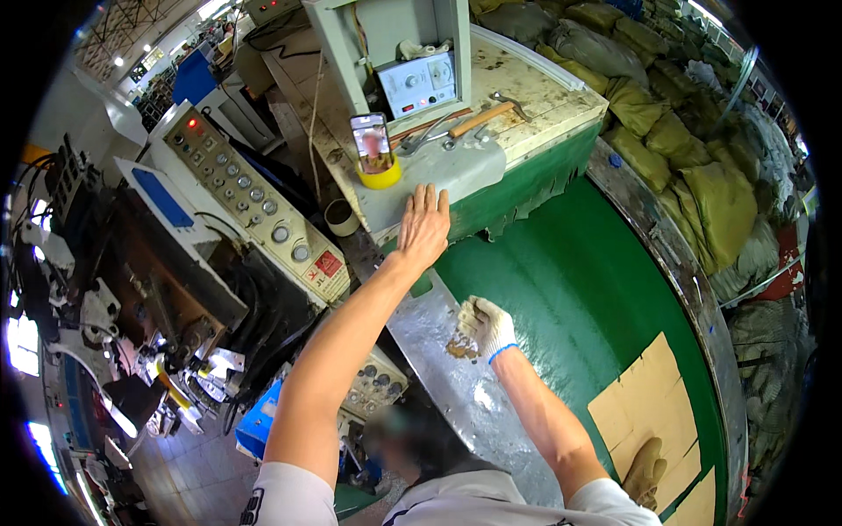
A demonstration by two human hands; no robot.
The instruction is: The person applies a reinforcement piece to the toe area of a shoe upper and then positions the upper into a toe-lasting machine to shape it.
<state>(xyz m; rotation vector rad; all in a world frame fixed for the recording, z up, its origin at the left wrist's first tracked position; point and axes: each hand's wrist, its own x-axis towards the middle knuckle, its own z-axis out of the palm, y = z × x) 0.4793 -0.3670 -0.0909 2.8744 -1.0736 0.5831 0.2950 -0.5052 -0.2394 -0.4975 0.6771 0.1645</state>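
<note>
My bare left hand (426, 226) reaches forward with its fingers stretched out, holding nothing. Its fingertips are at the near edge of a grey sheet (465, 168) draped on the worn bench. A lit phone (373, 145) stands in a yellow tape roll (380, 174), just beyond that hand. My right hand (488, 328), in a white knit glove with a blue cuff, is low over a shiny metal plate (509, 425). Its fingers are curled in, and I cannot make out what they hold. A brown crumbly patch (462, 347) lies on the plate beside them.
A hammer (481, 119) lies on the bench before a grey box with a dial unit (418, 85). A control panel (254, 197) stands at left. Cardboard (649, 403) and brown gloves (645, 472) lie on the green surface (561, 289). Stuffed sacks (719, 202) pile up at right.
</note>
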